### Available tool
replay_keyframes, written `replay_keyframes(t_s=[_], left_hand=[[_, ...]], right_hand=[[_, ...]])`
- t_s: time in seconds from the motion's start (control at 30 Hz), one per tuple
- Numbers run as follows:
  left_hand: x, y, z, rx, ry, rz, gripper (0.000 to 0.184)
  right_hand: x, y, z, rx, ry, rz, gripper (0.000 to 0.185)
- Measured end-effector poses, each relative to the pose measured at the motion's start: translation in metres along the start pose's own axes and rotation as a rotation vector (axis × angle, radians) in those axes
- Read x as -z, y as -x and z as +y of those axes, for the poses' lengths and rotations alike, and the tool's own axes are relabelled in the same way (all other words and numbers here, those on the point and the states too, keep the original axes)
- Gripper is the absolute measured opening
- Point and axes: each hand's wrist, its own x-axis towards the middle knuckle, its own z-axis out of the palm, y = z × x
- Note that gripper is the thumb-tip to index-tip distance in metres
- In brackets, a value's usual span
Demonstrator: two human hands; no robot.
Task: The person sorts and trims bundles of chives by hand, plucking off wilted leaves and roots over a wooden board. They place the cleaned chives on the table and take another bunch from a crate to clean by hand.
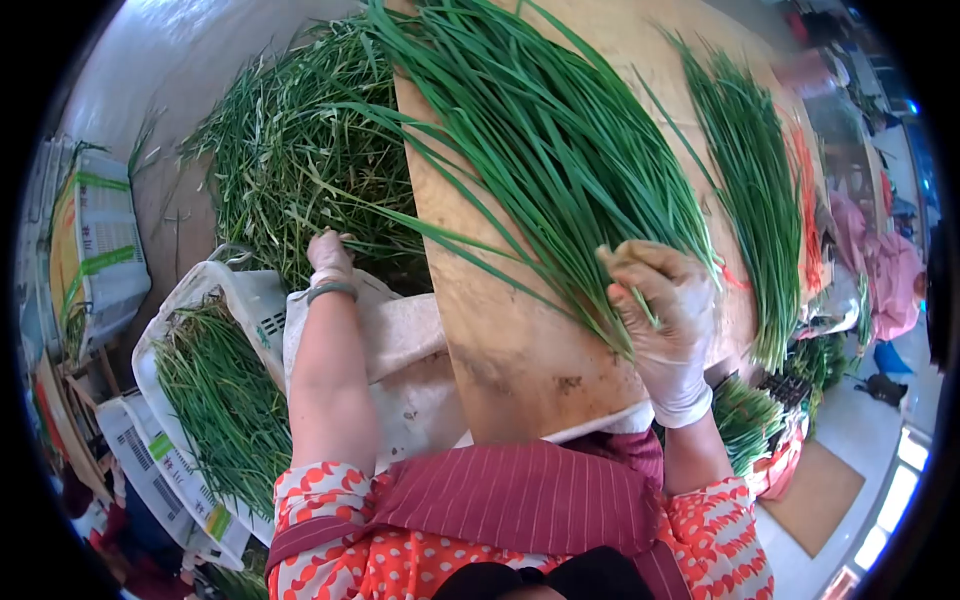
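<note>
Two-handed sorting, seemingly: right hand (664, 300), three o'clock, fingers clamped on green stalks (643, 303); left hand (330, 258), nine o'clock, fingers bunched, hold unclear. Next likely needs careful separating.

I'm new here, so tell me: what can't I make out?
In the head view:
Left hand: its grip, too small.
Pale-gloved right hand: how many thin green stalks it holds, hidden by its fingers.
Long green leafy bundle: some tips, cut off by top edge.
White plastic crate: its bottom, hidden by heaped green leaves.
</note>
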Motion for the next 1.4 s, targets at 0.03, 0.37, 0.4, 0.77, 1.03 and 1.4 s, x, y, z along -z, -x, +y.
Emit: replay_keyframes(t_s=[0.03,0.37,0.4,0.77,1.03,1.4], left_hand=[[0.005,0.005,0.014,0.015,0.048,-0.021,0.009],[0.066,0.192,0.128,-0.889,0.192,-0.077,0.024],[0.063,0.226,0.135,-0.984,0.091,-0.094,0.026],[-0.003,0.345,0.077,-1.66,-0.6,-0.642,0.05],[-0.001,0.364,0.072,-1.751,-0.697,-0.574,0.059],[-0.042,0.396,0.056,-1.97,-0.925,-0.45,0.064]], right_hand=[[0.004,0.006,0.0,0.087,0.088,-0.089,0.036],[-0.013,0.034,0.015,-0.369,-0.307,0.036,0.048],[-0.009,0.034,0.018,-0.58,-0.672,0.063,0.044],[0.012,0.037,0.015,-0.271,-0.328,0.003,0.047],[0.006,0.049,0.024,-0.27,-0.239,0.008,0.029],[0.015,0.059,0.018,-0.391,-0.556,-0.029,0.029]])
